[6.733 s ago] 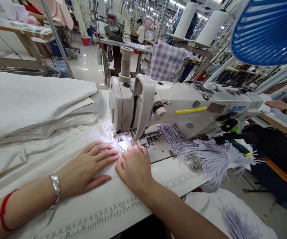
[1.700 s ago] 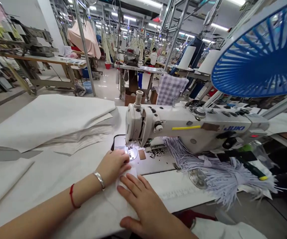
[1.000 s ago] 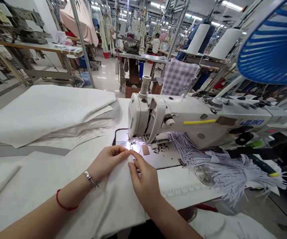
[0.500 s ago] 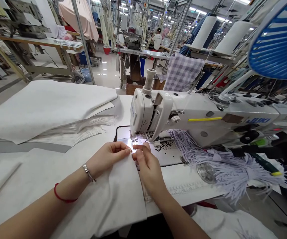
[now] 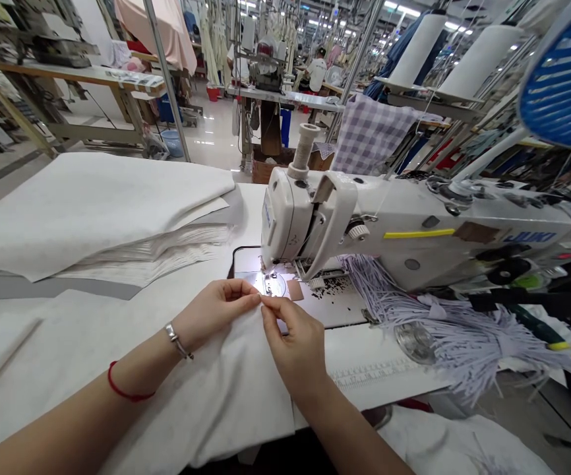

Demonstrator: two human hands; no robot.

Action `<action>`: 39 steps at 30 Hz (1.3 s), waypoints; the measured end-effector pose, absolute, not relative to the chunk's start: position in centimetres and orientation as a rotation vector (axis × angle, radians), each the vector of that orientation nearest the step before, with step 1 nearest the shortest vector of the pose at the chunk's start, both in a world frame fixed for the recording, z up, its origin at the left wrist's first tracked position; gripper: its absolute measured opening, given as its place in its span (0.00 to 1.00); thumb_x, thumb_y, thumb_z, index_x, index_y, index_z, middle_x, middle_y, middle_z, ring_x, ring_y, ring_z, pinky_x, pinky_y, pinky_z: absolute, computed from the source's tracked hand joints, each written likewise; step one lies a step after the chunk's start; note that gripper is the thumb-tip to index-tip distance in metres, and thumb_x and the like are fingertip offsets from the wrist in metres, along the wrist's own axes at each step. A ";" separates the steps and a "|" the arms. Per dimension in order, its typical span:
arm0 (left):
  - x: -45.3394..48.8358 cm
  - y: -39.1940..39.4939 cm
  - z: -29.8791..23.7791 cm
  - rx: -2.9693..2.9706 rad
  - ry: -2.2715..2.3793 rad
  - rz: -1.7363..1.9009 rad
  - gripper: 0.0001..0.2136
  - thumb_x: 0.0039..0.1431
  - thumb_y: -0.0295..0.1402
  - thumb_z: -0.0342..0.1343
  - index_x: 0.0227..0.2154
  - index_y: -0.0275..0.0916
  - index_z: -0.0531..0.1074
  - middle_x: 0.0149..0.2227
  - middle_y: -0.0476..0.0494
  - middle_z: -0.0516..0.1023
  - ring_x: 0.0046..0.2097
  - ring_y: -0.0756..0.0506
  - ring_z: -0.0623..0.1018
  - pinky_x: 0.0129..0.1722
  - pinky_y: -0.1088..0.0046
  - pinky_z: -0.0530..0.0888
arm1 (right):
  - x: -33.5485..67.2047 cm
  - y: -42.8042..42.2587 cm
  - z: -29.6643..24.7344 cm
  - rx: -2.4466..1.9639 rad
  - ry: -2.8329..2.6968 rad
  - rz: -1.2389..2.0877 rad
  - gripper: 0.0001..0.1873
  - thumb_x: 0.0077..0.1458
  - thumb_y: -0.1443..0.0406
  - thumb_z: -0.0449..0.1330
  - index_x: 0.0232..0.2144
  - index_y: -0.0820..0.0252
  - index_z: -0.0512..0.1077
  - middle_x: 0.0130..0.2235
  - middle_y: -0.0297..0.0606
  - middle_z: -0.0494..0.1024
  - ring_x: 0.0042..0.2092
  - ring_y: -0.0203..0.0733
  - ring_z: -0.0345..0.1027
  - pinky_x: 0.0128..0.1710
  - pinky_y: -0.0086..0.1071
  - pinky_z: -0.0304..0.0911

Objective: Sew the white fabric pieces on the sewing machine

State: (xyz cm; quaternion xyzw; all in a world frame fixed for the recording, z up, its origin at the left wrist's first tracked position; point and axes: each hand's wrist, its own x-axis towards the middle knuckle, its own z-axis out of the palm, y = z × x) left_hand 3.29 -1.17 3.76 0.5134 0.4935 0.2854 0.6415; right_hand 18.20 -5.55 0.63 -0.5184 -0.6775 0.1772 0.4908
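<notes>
A white fabric piece (image 5: pixel 236 389) spreads over the sewing table and hangs past its front edge. At its top corner, just in front of the lit needle area, my left hand (image 5: pixel 216 310) pinches the cloth between thumb and fingers. My right hand (image 5: pixel 298 340) pinches the same corner, fingertips almost touching the left ones. The sewing machine (image 5: pixel 290 224) stands directly beyond both hands, its presser foot (image 5: pixel 268 285) over the needle plate. A small brown square (image 5: pixel 295 290) shows on the plate to the right of the foot.
Stacked white fabric (image 5: pixel 102 211) lies at the left. A bundle of pale lilac strips (image 5: pixel 444 343) is under and beside the machine arm, near a clear round dish (image 5: pixel 415 342). A ruler strip (image 5: pixel 369 376) runs along the table. A blue fan (image 5: pixel 567 79) is at upper right.
My right hand has shifted slightly back from the needle area and its fingertips have come to the cloth corner beside my left fingers. The brown square is now uncovered. The view has shifted slightly.
</notes>
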 end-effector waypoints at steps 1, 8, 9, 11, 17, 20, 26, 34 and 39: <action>3.3 -1.2 3.8 1.169 1.128 0.647 0.15 0.49 0.45 0.61 0.29 0.36 0.73 0.28 0.48 0.76 0.30 0.49 0.73 0.30 0.74 0.70 | 18.2 -5.6 0.5 -1.255 -1.705 0.308 0.11 0.61 0.68 0.52 0.38 0.58 0.74 0.32 0.35 0.79 0.33 0.37 0.73 0.32 0.29 0.66; 3.1 -1.4 3.6 1.218 1.185 0.613 0.17 0.50 0.48 0.58 0.28 0.37 0.74 0.28 0.47 0.77 0.29 0.49 0.74 0.28 0.75 0.70 | 18.1 -5.9 0.1 -1.298 -2.000 -0.151 0.16 0.63 0.72 0.48 0.44 0.61 0.74 0.32 0.41 0.80 0.38 0.42 0.75 0.38 0.34 0.69; 3.1 -1.4 3.6 1.242 1.194 0.605 0.17 0.50 0.49 0.56 0.28 0.37 0.74 0.28 0.47 0.77 0.29 0.49 0.74 0.28 0.75 0.70 | 18.1 -6.0 0.2 -1.303 -2.014 -0.186 0.16 0.63 0.73 0.48 0.45 0.61 0.74 0.33 0.41 0.80 0.39 0.42 0.75 0.38 0.34 0.69; 3.0 -1.3 3.6 1.314 1.208 0.580 0.18 0.52 0.50 0.54 0.29 0.37 0.74 0.28 0.46 0.78 0.30 0.48 0.75 0.28 0.74 0.70 | 18.1 -6.3 0.6 -1.313 -2.048 -0.277 0.17 0.62 0.75 0.47 0.44 0.63 0.74 0.33 0.42 0.80 0.38 0.43 0.74 0.37 0.34 0.69; 4.0 -0.2 3.0 1.749 1.279 0.562 0.11 0.51 0.42 0.55 0.25 0.39 0.74 0.26 0.48 0.76 0.29 0.47 0.71 0.29 0.73 0.65 | 18.2 -6.7 1.4 -1.446 -2.329 -0.493 0.20 0.58 0.79 0.43 0.34 0.67 0.75 0.21 0.42 0.72 0.24 0.41 0.65 0.21 0.34 0.59; 4.4 0.5 2.4 1.986 1.255 0.572 0.07 0.50 0.36 0.54 0.22 0.40 0.73 0.25 0.49 0.74 0.31 0.47 0.70 0.31 0.72 0.63 | 19.4 -6.0 1.2 -1.416 -2.457 -0.383 0.18 0.56 0.79 0.45 0.32 0.65 0.74 0.24 0.42 0.72 0.26 0.42 0.64 0.23 0.35 0.57; 4.1 1.3 1.7 2.185 1.192 0.552 0.05 0.51 0.32 0.54 0.23 0.40 0.72 0.28 0.48 0.76 0.34 0.46 0.71 0.35 0.71 0.63 | 23.7 -3.4 1.1 -1.198 -2.449 0.155 0.13 0.63 0.64 0.50 0.41 0.56 0.74 0.32 0.35 0.74 0.36 0.39 0.66 0.35 0.32 0.60; 3.8 1.5 1.7 2.249 1.224 0.536 0.04 0.54 0.32 0.55 0.26 0.40 0.73 0.28 0.49 0.76 0.33 0.46 0.72 0.36 0.69 0.65 | 24.2 -2.4 0.4 -0.891 -2.633 -0.038 0.13 0.62 0.70 0.49 0.45 0.61 0.71 0.37 0.38 0.75 0.42 0.41 0.64 0.38 0.35 0.60; 3.0 -1.6 1.5 2.389 1.133 0.620 0.11 0.64 0.30 0.44 0.41 0.40 0.71 0.41 0.45 0.76 0.42 0.45 0.72 0.41 0.68 0.70 | 23.9 -2.2 0.8 -0.823 -2.653 -0.131 0.13 0.63 0.68 0.49 0.45 0.61 0.71 0.47 0.38 0.76 0.48 0.43 0.64 0.43 0.37 0.60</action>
